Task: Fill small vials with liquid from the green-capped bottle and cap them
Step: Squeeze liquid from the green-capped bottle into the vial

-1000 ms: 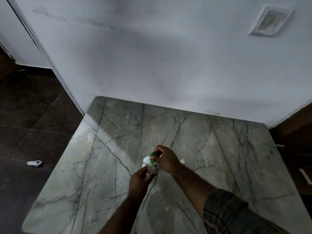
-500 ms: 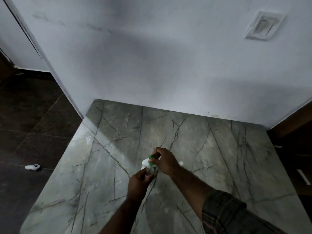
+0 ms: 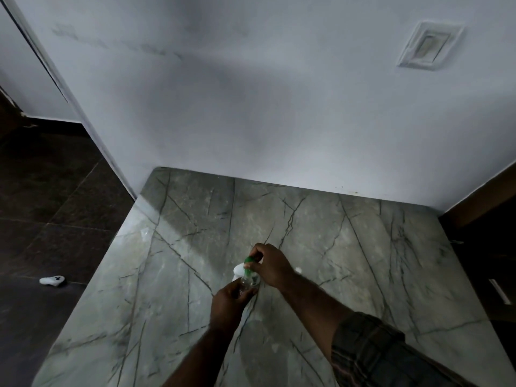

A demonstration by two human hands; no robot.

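Note:
A small clear bottle point(image 3: 246, 283) stands on the marble table point(image 3: 349, 261), near its middle. My left hand point(image 3: 227, 304) wraps around the bottle's body from the near side. My right hand point(image 3: 269, 265) comes over from the right, and its fingertips pinch the green cap point(image 3: 248, 263) at the bottle's top. A white rounded object point(image 3: 238, 268) sits right behind the bottle, partly hidden by it. A small white piece point(image 3: 298, 270) peeks out past my right wrist. No vials are clearly visible.
The table butts against a white wall point(image 3: 265, 121) at the back. Dark floor tiles lie to the left, with a small white object point(image 3: 52, 280) on them. A dark wooden cabinet point(image 3: 485, 247) borders the table's right side.
My hands and the bottle stay at the same spot. The view has shifted slightly, with the table sitting a little lower in frame. My right fingers remain on the green cap.

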